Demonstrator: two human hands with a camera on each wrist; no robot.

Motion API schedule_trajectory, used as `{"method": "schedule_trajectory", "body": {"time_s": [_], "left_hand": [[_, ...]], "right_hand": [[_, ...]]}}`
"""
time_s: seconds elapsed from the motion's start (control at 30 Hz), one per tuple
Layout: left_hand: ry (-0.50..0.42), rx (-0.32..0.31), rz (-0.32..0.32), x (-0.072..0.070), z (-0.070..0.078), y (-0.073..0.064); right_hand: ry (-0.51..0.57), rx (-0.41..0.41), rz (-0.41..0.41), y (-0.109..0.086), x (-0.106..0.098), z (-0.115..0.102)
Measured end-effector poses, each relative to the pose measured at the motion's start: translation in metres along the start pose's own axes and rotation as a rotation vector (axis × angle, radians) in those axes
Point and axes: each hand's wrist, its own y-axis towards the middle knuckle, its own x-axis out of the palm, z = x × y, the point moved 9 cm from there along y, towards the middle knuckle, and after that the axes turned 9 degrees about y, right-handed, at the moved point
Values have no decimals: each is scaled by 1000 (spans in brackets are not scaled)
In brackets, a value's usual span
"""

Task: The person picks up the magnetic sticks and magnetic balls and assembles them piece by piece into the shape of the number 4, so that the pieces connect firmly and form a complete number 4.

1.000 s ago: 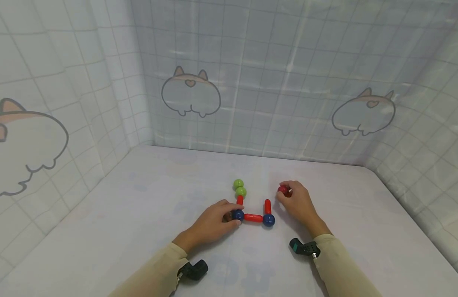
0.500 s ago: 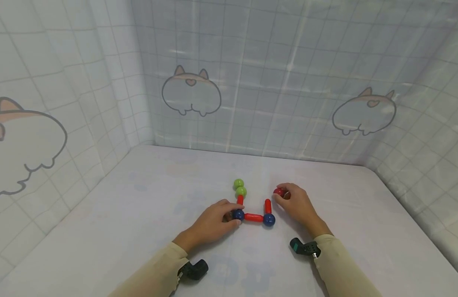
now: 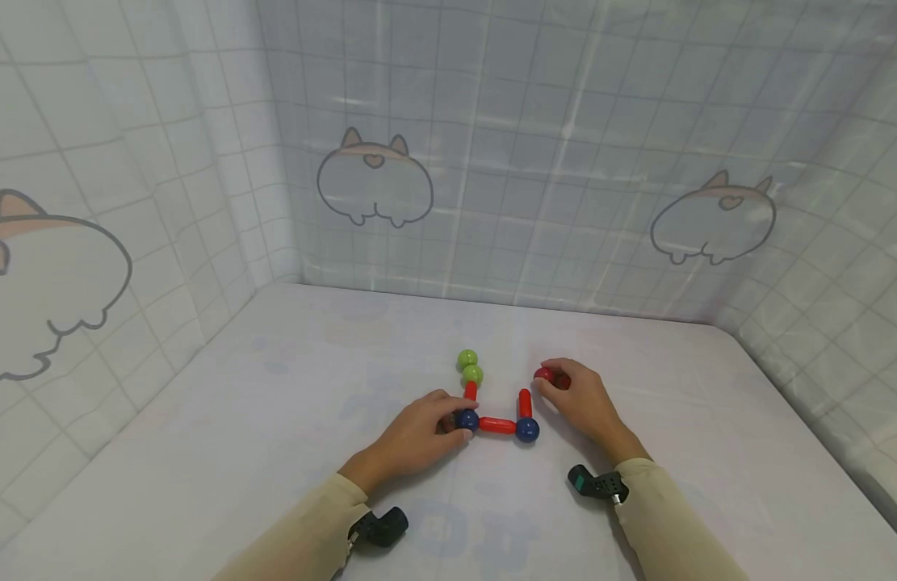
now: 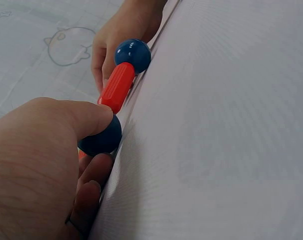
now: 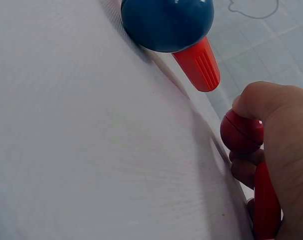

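My left hand (image 3: 415, 436) pinches a dark blue ball (image 4: 102, 140) between thumb and fingers. One red rod (image 3: 497, 425) joins it to a second blue ball (image 3: 526, 429). Another red rod (image 3: 471, 390) runs from the held ball to a green ball (image 3: 472, 375), which touches a farther green ball (image 3: 467, 359). From the second blue ball a red rod (image 3: 525, 403) points away from me, its far end bare. Just right of that end, my right hand (image 3: 582, 399) pinches a red ball (image 5: 240, 131). A further red rod (image 5: 266, 205) shows behind that ball, beneath the hand, partly hidden.
The pieces lie on a white table (image 3: 310, 363) with faint prints. Patterned curtains (image 3: 506, 161) stand along its back and sides. A dark camera mount is strapped to each wrist, the left mount (image 3: 383, 528) and the right mount (image 3: 589, 482).
My right hand has shifted slightly left with the red ball, closer to the rod's bare end. The left hand keeps its grip on the blue ball, and the joined pieces stay in place.
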Motion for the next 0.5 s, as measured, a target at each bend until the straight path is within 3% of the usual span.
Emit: {"method": "schedule_trajectory", "body": {"time_s": [0.5], "left_hand": [[-9, -13, -7, -1, 3, -1]], "right_hand": [[13, 0, 3, 0, -1, 0]]}}
